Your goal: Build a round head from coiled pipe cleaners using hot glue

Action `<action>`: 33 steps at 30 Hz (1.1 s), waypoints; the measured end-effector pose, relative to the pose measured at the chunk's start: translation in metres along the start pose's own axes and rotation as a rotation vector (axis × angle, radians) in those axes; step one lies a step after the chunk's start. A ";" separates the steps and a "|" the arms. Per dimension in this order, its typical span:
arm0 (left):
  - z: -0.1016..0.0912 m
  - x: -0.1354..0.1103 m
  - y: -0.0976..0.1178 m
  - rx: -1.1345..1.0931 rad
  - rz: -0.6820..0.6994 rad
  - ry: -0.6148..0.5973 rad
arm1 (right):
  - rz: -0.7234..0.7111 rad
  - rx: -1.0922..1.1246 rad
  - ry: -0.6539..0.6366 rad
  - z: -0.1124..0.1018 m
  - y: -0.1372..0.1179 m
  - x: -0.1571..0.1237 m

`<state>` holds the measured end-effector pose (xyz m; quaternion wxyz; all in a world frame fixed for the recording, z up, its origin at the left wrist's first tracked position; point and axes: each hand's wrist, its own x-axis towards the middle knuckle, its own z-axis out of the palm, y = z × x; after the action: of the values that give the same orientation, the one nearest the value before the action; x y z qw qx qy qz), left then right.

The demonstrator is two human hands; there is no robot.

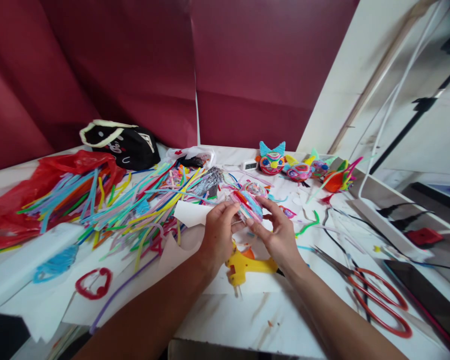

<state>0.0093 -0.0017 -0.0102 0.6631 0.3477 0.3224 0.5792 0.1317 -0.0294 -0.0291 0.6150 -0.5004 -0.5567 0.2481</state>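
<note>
Both our forearms come up from the bottom edge and meet over the white table point(270, 325). Right below the hands lies a yellow glue gun point(247, 264), partly hidden by the right wrist. Off to the right of the right hand rest red-handled scissors point(375, 295), with black cables and a white power strip point(390, 227) beyond them. Left of the left hand spreads a wide heap of coloured pipe cleaners point(127, 205), running into a red plastic bag point(41, 175); a black pouch point(123, 142) sits behind that heap. A red loop point(94, 283) lies alone, nearer us and well to the left. Beyond the hands, near the dark red backdrop, stands a row of finished masks point(272, 160), with a small white timer point(250, 164) just beside them.

Our left hand point(219, 237) curls its fingers around the near side of a striped pipe-cleaner piece point(249, 205), thumb on top. Our right hand point(279, 232) pinches the same piece from the other side, fingertips pressed to its edge. The piece is raised off the table, held between both hands, above the glue gun.
</note>
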 end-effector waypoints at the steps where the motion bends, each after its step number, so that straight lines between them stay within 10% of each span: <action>1: 0.000 0.000 0.000 -0.009 -0.001 0.004 | 0.002 0.005 -0.005 0.000 0.000 0.000; 33: 0.006 -0.005 0.004 0.051 0.000 -0.059 | -0.004 -0.020 0.021 -0.002 0.001 0.001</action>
<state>0.0115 -0.0067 -0.0030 0.6633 0.3814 0.3174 0.5602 0.1337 -0.0291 -0.0293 0.6163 -0.5078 -0.5537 0.2362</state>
